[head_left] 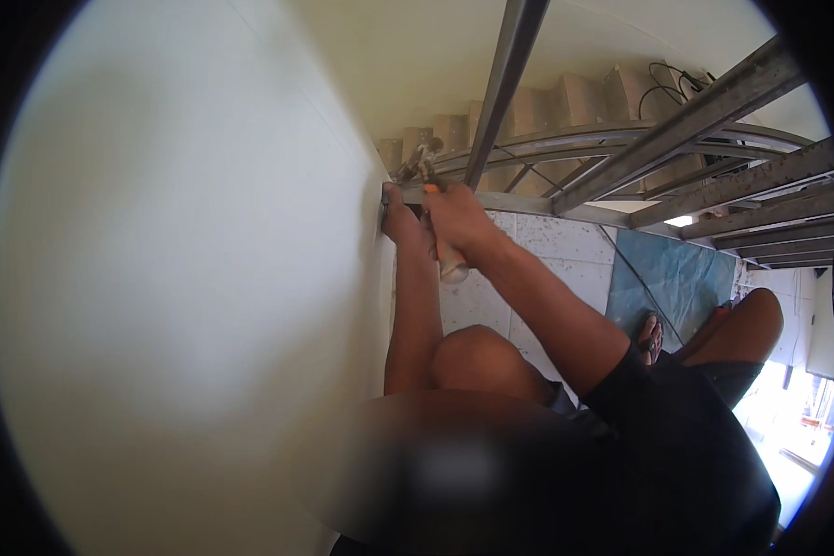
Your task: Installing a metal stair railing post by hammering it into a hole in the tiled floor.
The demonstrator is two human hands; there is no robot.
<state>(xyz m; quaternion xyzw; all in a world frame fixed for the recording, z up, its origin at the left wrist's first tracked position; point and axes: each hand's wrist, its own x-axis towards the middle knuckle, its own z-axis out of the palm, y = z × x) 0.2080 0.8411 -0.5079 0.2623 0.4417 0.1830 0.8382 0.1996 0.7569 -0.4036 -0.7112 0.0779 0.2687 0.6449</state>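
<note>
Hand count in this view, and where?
2: the left hand beside the pale wall, and the right hand just right of it, wrapped around a handle. Some fingers are hidden; no other hands show.

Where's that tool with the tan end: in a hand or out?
In: the right hand grips the tool, which sticks out below the fist.
</note>
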